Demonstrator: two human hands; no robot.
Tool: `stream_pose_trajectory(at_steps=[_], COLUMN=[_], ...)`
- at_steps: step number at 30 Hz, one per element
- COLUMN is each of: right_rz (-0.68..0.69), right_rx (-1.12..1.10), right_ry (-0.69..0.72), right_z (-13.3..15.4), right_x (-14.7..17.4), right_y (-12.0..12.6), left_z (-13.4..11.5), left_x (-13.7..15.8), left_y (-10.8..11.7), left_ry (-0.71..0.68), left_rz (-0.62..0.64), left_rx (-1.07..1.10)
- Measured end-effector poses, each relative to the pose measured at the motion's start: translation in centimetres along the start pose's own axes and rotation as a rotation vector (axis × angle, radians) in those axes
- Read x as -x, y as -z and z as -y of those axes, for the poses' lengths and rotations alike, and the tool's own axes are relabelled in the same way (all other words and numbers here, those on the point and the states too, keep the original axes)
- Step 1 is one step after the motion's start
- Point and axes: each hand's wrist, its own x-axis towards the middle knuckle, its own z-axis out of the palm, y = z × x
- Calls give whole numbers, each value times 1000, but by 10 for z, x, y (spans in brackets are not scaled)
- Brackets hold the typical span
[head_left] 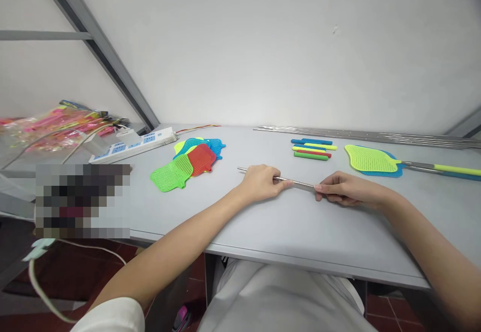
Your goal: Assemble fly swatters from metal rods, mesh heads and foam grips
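Observation:
My left hand (263, 182) is closed around a thin metal rod (302, 185) held just over the grey table. One end of the rod sticks out to the left past my knuckles. With thumb and fingers, my right hand (343, 189) pinches the rod's right end. Beyond my hands lie several coloured handle sleeves (311, 156) in blue, yellow, red and green. Left of my left hand, loose fly swatter heads overlap, with a green head (173, 173) in front and a red head (203, 159) behind it.
At the right rest fly swatters (372, 159) with yellow and blue heads on metal shafts. Long metal rods (356, 135) run along the wall. A white power strip (133, 146) with cords and a pile of plastic-wrapped items (56, 126) occupy the left. A pixelated patch covers the lower left.

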Motion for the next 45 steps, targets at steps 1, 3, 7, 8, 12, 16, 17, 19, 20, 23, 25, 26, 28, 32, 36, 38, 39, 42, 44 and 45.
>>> stream_pose_trajectory(at_steps=[1,3,7,8,12,16,17,19,20,23,25,26,28,32,36,38,39,42,44,45], right_rz=[0,-1,0,-1,-23,-54,-54,-54,-53,-41,-35,-34,-32,-30,-41,-48,-50,-44,-35,-32], right_rx=[2,9,24,28,45,55,55,58,60,68,75,81,97,127,148,145,142,133,126,122], right_ry=[5,15,45,50,48,56,55,50,50,48,48,48,48,49,45,40,36,27,24,24], right_z=[0,0,0,0,2,4,4,4,4,5,5,5,4,3,4,4,4,4,4,4], right_x=[0,0,1,2,2,2,2,2,2,4,4,5,5,7,8,9,8,7,6,6], right_y=[0,0,0,0,0,0,0,0,0,0,1,1,2,4,7,8,8,9,9,9], left_z=[1,1,1,0,1,10,12,16,17,16,15,15,13,8,1,-2,-2,-3,-2,-3], left_x=[0,-1,-1,-1,-3,-5,-6,-6,-6,-5,-5,-5,-4,-3,0,2,2,3,4,4], left_y=[0,1,2,3,6,10,10,10,9,7,5,5,3,0,-2,-3,-3,-4,-5,-5], left_ry=[1,1,-3,-4,32,153,178,200,196,165,164,170,179,177,196,202,201,194,186,183], left_rz=[4,13,33,40,49,12,15,30,39,51,54,56,56,14,-10,-3,4,17,11,7], left_rx=[4,5,-9,-13,-36,-95,-105,-108,-104,-91,-87,-89,-97,-108,-90,-75,-69,-65,-71,-74])
